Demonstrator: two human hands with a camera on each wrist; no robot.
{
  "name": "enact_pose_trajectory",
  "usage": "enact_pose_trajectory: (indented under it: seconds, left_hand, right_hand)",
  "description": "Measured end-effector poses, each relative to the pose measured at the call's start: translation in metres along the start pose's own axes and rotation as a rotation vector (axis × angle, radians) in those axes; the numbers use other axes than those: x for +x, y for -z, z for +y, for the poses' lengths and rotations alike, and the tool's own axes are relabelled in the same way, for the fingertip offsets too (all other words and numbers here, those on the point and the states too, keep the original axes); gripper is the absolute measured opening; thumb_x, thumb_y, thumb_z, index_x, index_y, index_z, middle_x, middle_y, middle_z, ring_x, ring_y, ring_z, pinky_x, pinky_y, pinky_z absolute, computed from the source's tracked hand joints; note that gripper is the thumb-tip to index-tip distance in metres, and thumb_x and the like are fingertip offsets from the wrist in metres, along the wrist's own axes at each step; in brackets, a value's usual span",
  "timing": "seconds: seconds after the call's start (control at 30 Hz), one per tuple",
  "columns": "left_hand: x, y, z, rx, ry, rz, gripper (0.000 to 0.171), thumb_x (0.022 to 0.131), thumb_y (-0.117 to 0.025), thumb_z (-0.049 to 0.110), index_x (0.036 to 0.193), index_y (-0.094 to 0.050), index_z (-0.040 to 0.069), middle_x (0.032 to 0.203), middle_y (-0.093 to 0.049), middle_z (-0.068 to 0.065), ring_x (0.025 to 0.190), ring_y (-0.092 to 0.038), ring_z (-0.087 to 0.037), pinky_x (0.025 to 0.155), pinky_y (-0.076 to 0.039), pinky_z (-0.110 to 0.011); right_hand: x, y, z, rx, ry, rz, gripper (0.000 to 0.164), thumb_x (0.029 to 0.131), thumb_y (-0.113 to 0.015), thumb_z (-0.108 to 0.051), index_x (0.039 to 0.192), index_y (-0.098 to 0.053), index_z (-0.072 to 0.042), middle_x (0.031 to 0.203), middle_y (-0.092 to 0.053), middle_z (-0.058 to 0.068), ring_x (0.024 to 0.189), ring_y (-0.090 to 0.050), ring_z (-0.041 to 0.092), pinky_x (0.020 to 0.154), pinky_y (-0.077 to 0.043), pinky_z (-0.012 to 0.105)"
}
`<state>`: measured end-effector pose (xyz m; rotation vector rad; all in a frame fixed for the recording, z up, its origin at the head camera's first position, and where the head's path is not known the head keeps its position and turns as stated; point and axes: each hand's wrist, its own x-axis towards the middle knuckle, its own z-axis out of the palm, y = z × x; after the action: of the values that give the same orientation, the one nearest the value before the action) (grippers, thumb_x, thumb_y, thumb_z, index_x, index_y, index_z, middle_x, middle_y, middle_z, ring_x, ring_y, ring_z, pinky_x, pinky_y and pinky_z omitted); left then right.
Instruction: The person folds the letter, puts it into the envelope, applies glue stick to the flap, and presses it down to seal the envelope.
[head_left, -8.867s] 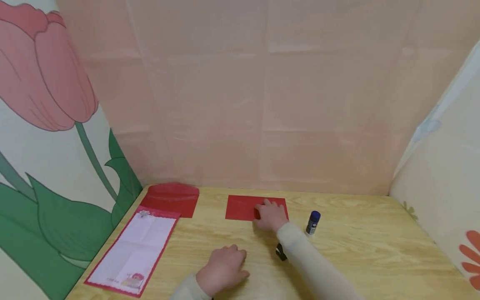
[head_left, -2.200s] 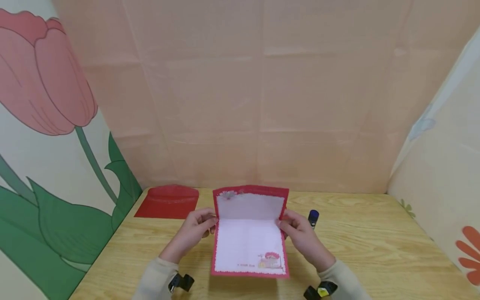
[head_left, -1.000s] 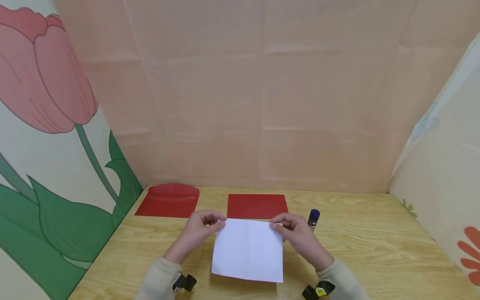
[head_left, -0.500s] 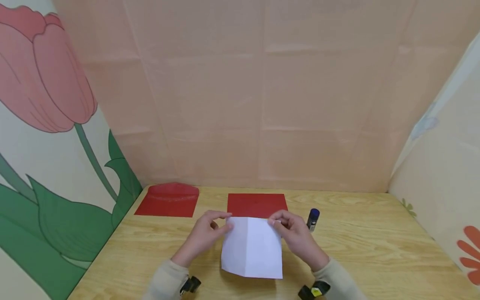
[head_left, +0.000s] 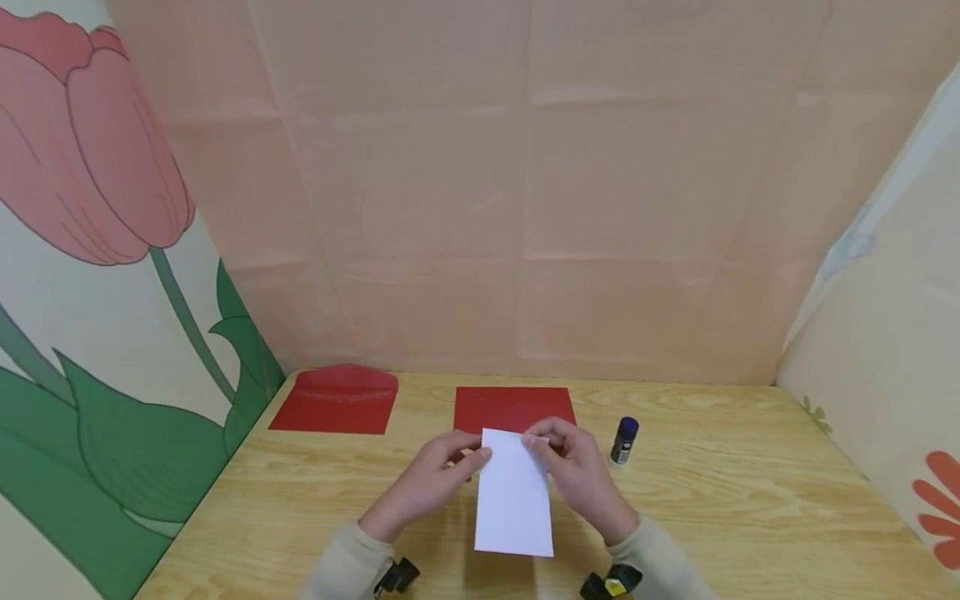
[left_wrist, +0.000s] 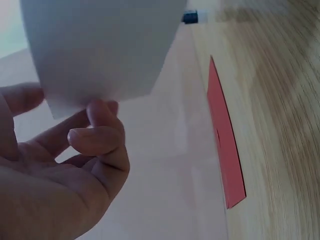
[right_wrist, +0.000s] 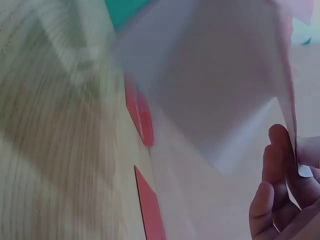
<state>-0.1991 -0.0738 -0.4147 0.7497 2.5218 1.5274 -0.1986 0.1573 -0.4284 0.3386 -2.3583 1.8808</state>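
A sheet of letter paper (head_left: 513,496), folded to a narrow strip with its white side outward, is held up above the table. My left hand (head_left: 431,479) pinches its upper left edge between thumb and fingers. At the upper right corner my right hand (head_left: 581,471) grips it the same way. Seen from the right wrist, the paper (right_wrist: 200,75) still gapes between its layers, and fingers (right_wrist: 275,165) lie against its edge. The left wrist view shows the paper's plain face (left_wrist: 105,45) over my curled fingers.
Behind my hands lies a flat red rectangle, apparently an envelope (head_left: 513,407). A red envelope with its flap up (head_left: 333,408) lies at the back left. A glue stick with a blue cap (head_left: 624,440) stands right of my right hand. A draped sheet (head_left: 487,208) hangs behind the table.
The letter paper, flat on the left at first, was lifted to the middle, folded across, then lengthwise. My hands have moved closer together. My right hand earlier touched the middle red envelope.
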Motion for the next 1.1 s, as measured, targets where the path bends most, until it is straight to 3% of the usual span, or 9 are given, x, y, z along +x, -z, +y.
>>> enact_pose_trajectory:
  seconds: [0.13,0.23,0.37,0.43,0.6,0.7,0.87,1.1]
  left_hand:
    - [0.002,-0.002,-0.001,-0.033,-0.020,0.030,0.023,0.104,-0.055,0.029,0.097,-0.070,0.013,0.081,-0.062,0.001,0.074,-0.059,-0.018,0.065,-0.050,-0.024]
    - [0.002,-0.004,-0.001,-0.026,-0.017,0.062,0.025,0.104,-0.055,0.027,0.089,-0.069,0.013,0.072,-0.059,0.002,0.067,-0.054,-0.014,0.060,-0.046,-0.023]
    - [0.001,-0.005,-0.001,0.012,-0.028,0.066,0.025,0.104,-0.055,0.027,0.091,-0.072,0.013,0.076,-0.064,0.003,0.066,-0.056,-0.009,0.057,-0.050,-0.024]
    - [0.002,-0.006,0.001,0.040,-0.043,0.049,0.025,0.104,-0.055,0.027,0.091,-0.073,0.014,0.078,-0.066,0.004,0.067,-0.058,-0.008,0.057,-0.052,-0.025]
    - [0.002,-0.010,0.008,0.160,-0.080,-0.016,0.022,0.104,-0.055,0.023,0.102,-0.076,0.016,0.085,-0.069,0.008,0.068,-0.057,-0.002,0.060,-0.050,-0.021]
    - [0.002,-0.012,0.011,0.191,-0.095,-0.026,0.022,0.104,-0.055,0.022,0.107,-0.076,0.018,0.085,-0.070,0.009,0.067,-0.056,0.000,0.061,-0.049,-0.020]
    - [0.003,-0.013,0.010,0.119,-0.096,-0.022,0.022,0.104,-0.056,0.025,0.094,-0.074,0.017,0.077,-0.067,0.009,0.064,-0.058,-0.001,0.058,-0.050,-0.022]
    - [0.002,-0.010,0.008,0.136,-0.132,0.018,0.025,0.104,-0.055,0.027,0.086,-0.070,0.017,0.074,-0.064,0.009,0.060,-0.056,0.000,0.054,-0.049,-0.022]
  right_hand:
    - [0.000,-0.004,0.000,-0.001,-0.017,0.002,0.010,0.096,-0.067,-0.014,0.098,-0.069,-0.005,0.089,-0.073,0.009,0.077,-0.064,0.020,0.068,-0.055,0.025]
    - [0.000,-0.006,0.000,-0.075,0.016,0.020,0.006,0.094,-0.071,-0.016,0.096,-0.072,-0.011,0.095,-0.071,0.003,0.085,-0.062,0.019,0.072,-0.053,0.028]
    - [-0.001,-0.008,-0.002,-0.245,0.101,0.030,0.013,0.089,-0.078,-0.021,0.100,-0.075,-0.027,0.104,-0.067,-0.006,0.098,-0.061,0.016,0.080,-0.050,0.036]
    - [-0.002,-0.009,-0.006,-0.294,0.173,0.003,0.017,0.088,-0.079,-0.023,0.103,-0.075,-0.029,0.104,-0.068,-0.009,0.099,-0.061,0.015,0.082,-0.051,0.037]
    - [-0.001,-0.014,-0.015,-0.272,0.300,-0.118,0.008,0.091,-0.075,-0.027,0.098,-0.076,-0.025,0.093,-0.069,-0.011,0.087,-0.063,0.011,0.076,-0.054,0.027]
    - [-0.001,-0.014,-0.017,-0.261,0.316,-0.151,0.004,0.093,-0.072,-0.023,0.094,-0.073,-0.027,0.090,-0.068,-0.013,0.085,-0.063,0.008,0.076,-0.053,0.026]
    - [0.000,-0.013,-0.015,-0.284,0.342,-0.117,0.013,0.095,-0.069,-0.014,0.091,-0.068,-0.026,0.087,-0.067,-0.015,0.083,-0.062,0.009,0.076,-0.052,0.028]
    - [0.002,-0.013,-0.013,-0.247,0.218,-0.080,0.006,0.095,-0.069,-0.019,0.090,-0.070,-0.023,0.086,-0.068,-0.011,0.084,-0.060,0.014,0.076,-0.052,0.030]
